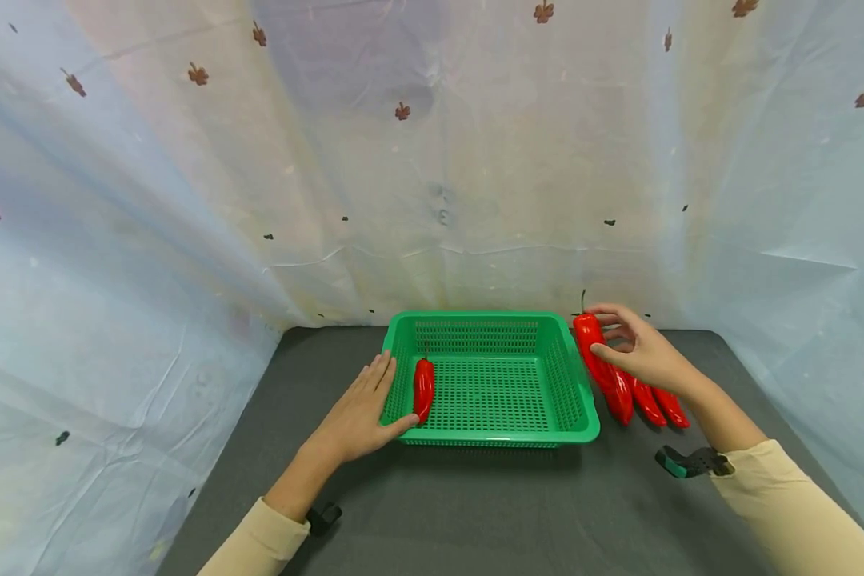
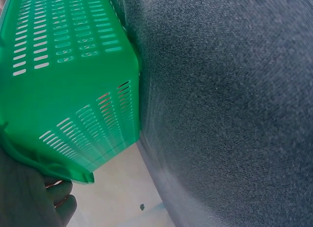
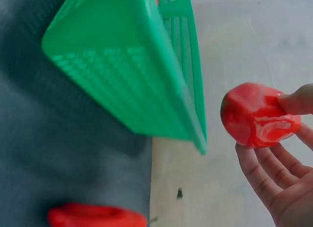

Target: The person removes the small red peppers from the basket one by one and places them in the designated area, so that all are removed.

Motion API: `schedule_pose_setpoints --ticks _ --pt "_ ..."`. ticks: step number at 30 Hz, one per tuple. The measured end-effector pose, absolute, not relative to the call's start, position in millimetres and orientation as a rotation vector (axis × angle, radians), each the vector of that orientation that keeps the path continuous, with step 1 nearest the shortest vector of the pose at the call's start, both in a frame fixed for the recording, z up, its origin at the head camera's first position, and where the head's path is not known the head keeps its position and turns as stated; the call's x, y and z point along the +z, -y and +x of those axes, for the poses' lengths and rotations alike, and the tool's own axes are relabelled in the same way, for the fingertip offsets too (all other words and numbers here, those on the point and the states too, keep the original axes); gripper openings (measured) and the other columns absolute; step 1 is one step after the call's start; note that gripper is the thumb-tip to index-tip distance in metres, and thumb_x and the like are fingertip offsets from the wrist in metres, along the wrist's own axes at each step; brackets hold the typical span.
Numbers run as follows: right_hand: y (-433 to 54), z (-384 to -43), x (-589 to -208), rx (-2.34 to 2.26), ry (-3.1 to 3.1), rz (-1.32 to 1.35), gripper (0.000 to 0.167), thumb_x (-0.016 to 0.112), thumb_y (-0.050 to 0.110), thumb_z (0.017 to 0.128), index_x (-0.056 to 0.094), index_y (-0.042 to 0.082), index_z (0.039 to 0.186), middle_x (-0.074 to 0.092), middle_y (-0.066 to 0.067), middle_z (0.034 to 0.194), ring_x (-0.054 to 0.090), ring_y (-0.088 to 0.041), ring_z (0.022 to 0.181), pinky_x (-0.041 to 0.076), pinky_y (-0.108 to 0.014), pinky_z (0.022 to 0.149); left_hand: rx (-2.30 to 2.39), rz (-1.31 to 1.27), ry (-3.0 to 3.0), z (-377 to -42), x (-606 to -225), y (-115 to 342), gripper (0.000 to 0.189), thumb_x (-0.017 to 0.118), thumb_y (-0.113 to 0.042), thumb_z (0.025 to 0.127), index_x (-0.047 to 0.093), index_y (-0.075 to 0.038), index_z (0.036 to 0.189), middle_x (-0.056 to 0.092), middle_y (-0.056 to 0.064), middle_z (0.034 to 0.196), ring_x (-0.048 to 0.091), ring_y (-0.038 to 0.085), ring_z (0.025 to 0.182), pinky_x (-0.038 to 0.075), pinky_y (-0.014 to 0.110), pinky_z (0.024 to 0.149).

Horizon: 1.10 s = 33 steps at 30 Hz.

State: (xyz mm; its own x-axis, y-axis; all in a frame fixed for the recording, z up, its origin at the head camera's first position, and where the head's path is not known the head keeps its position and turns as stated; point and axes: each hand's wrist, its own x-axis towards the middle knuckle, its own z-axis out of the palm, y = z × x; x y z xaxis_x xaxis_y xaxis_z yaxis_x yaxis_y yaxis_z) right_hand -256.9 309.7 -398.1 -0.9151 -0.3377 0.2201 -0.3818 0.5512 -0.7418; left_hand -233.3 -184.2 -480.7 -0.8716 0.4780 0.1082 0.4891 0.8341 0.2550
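My left hand (image 1: 360,410) rests along the left rim of a green plastic basket (image 1: 490,437), its fingers straight and its thumb by the front left corner. In the left wrist view, that hand (image 2: 30,200) shows at the basket's edge. Between thumb and fingers, my right hand (image 1: 646,350) pinches a red chili pepper (image 1: 589,340) beside the basket's right wall. The right wrist view shows this pepper (image 3: 252,117) end-on, raised off the table. One red pepper (image 1: 423,388) stands lengthwise inside the basket at its left side.
Several more red peppers (image 1: 646,400) lie on the dark grey table (image 1: 490,512) right of the basket, partly under the right hand. A pale plastic sheet (image 1: 490,176) with brown leaf marks hangs behind the table and along its sides.
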Motion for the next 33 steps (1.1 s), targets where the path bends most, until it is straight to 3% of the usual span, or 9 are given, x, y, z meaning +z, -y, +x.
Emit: schedule_pose_setpoints --ticks 4,10,17,19,24,28,33 --pt "-330 -253 -406 1.267 2.727 0.549 0.062 0.070 0.013 0.106 0.041 0.007 0.160 0.051 -0.027 0.149 0.058 -0.044 0.124 0.051 -0.012 0.088 -0.423 -0.781 2.966 -234 -483 184 0.108 0.049 -0.076 0.103 0.011 -0.002 0.172 0.002 0.014 0.181 0.003 0.030 0.167 0.011 0.051 0.135" --pt "-362 -251 -421 1.171 2.745 0.417 0.063 0.072 0.013 0.105 0.042 0.003 0.159 0.054 -0.031 0.147 0.060 -0.034 0.116 0.050 -0.008 0.083 -0.402 -0.786 2.960 -235 -483 184 0.108 0.048 -0.077 0.102 0.012 -0.002 0.171 0.004 0.015 0.180 0.005 0.031 0.167 0.011 0.051 0.135" --pt "-391 -254 -439 1.078 2.768 0.312 0.063 0.072 0.014 0.105 0.042 -0.002 0.158 0.052 -0.037 0.144 0.058 -0.052 0.120 0.057 -0.042 0.082 -0.401 -0.790 2.953 -236 -484 184 0.109 0.047 -0.078 0.102 0.014 -0.001 0.171 0.005 0.015 0.180 0.007 0.033 0.167 0.013 0.052 0.135" --pt "-400 -256 -444 1.082 2.777 0.294 0.064 0.072 0.015 0.105 0.041 -0.004 0.158 0.050 -0.039 0.144 0.057 -0.056 0.121 0.057 -0.039 0.080 -0.400 -0.792 2.953 -235 -484 184 0.109 0.048 -0.077 0.102 0.014 0.000 0.171 0.005 0.016 0.180 0.007 0.033 0.167 0.013 0.052 0.135" --pt "-422 -260 -456 1.094 2.797 0.256 0.064 0.070 0.017 0.107 0.039 -0.007 0.157 0.048 -0.042 0.143 0.055 -0.061 0.122 0.051 -0.017 0.072 -0.408 -0.790 2.957 -234 -482 184 0.108 0.048 -0.077 0.102 0.014 -0.001 0.171 0.006 0.015 0.180 0.006 0.033 0.167 0.014 0.053 0.134" --pt "-438 -263 -464 1.095 2.818 0.216 0.062 0.068 0.014 0.107 0.038 -0.011 0.155 0.047 -0.045 0.141 0.054 -0.065 0.122 0.051 -0.017 0.070 -0.411 -0.792 2.957 -234 -480 184 0.108 0.049 -0.076 0.102 0.013 -0.001 0.171 0.005 0.015 0.180 0.006 0.032 0.167 0.013 0.053 0.134" --pt "-456 -267 -475 1.080 2.874 0.182 0.060 0.065 0.011 0.108 0.035 -0.014 0.155 0.044 -0.050 0.141 0.055 -0.068 0.121 0.056 -0.026 0.070 -0.413 -0.792 2.966 -234 -479 184 0.108 0.049 -0.076 0.102 0.012 -0.001 0.171 0.004 0.015 0.180 0.004 0.032 0.167 0.012 0.053 0.134"
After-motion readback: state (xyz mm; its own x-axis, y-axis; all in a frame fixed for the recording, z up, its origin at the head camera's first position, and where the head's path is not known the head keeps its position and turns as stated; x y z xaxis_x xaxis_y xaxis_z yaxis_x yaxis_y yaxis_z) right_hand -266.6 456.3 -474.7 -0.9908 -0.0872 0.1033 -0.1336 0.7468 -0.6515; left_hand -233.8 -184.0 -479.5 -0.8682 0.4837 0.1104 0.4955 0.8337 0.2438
